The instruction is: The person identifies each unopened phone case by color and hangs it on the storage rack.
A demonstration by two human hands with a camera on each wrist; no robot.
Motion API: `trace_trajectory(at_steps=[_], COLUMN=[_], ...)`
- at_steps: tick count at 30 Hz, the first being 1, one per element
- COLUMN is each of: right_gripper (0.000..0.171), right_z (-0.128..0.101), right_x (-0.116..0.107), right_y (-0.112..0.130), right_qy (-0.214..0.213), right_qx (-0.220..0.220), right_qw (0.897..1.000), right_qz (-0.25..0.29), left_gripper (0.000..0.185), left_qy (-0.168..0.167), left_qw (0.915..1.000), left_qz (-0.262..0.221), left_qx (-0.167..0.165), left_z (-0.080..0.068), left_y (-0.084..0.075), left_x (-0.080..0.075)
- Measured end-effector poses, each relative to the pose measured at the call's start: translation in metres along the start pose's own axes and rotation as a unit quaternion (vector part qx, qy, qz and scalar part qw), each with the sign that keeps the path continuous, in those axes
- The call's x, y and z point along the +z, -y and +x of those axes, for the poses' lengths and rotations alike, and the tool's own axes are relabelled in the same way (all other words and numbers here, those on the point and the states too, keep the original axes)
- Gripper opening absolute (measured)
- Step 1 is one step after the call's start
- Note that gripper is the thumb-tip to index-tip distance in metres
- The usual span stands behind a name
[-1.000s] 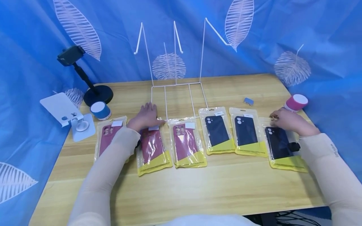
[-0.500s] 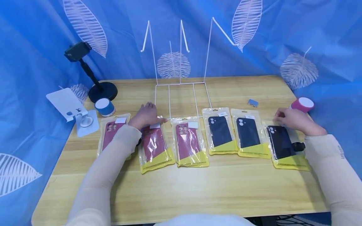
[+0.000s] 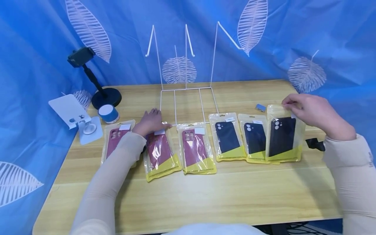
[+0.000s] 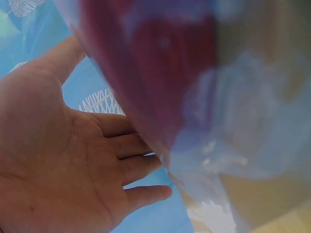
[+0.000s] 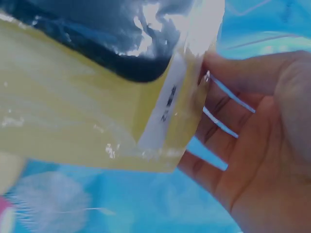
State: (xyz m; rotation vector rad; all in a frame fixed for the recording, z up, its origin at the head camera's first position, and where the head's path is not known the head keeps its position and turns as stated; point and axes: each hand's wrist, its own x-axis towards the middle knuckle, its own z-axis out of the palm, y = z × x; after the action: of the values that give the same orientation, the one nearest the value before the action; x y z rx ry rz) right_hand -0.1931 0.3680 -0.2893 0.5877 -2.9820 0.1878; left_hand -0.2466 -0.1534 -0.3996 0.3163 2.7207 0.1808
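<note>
While the left hand is rested, fingers apparently relaxed, on a bagged maroon phone case just before the white wire rack, a bagged black phone case is pinched by its top edge in the right hand and hung upright, right of that rack.

packs in row on table | wire rack behind ctr | stands far L | R grip lifts rightmost pack
</note>
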Motion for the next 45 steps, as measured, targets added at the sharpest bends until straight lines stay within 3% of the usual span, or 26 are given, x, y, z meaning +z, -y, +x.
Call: trace_trajectory(at_steps=[7,11,14,20,26,37,45], right_gripper=[0.02,0.022,0.019,0.012,0.023,0.03,0.031], right_z=[0.0,0.015,0.032,0.076,0.112,0.142,0.167], right_x=[-0.038,-0.055,-0.067,-0.089,-0.099,-0.097,-0.089], right_y=[0.038,0.057,0.072,0.101,0.117,0.109,0.103], right_qy=[-0.087,-0.141,-0.169,-0.181,-0.147,-0.089,-0.076], right_qx=[-0.115,-0.174,-0.191,-0.186,-0.146,-0.138,-0.102], right_qw=[0.989,0.975,0.967,0.966,0.978,0.981,0.985], right_qz=[-0.024,-0.016,-0.008,0.017,0.041,0.102,0.117], left_gripper=[0.102,0.103,0.103,0.102,0.101,0.102,0.103], left_qy=[-0.001,0.0,0.001,0.008,0.008,0.004,0.004], left_qw=[1.0,0.9999,0.9999,0.9996,0.9997,0.9997,0.9998], left_qz=[-0.009,-0.011,-0.014,-0.024,-0.017,-0.016,-0.011], left_qx=[-0.001,-0.002,-0.003,-0.009,-0.012,-0.016,-0.019], left_z=[0.0,-0.002,-0.003,-0.007,-0.008,-0.008,-0.005], left_y=[0.002,0.001,0.001,0.001,-0.001,0.0,0.001], left_x=[0.002,0.002,0.002,0.004,0.003,0.0,0.004])
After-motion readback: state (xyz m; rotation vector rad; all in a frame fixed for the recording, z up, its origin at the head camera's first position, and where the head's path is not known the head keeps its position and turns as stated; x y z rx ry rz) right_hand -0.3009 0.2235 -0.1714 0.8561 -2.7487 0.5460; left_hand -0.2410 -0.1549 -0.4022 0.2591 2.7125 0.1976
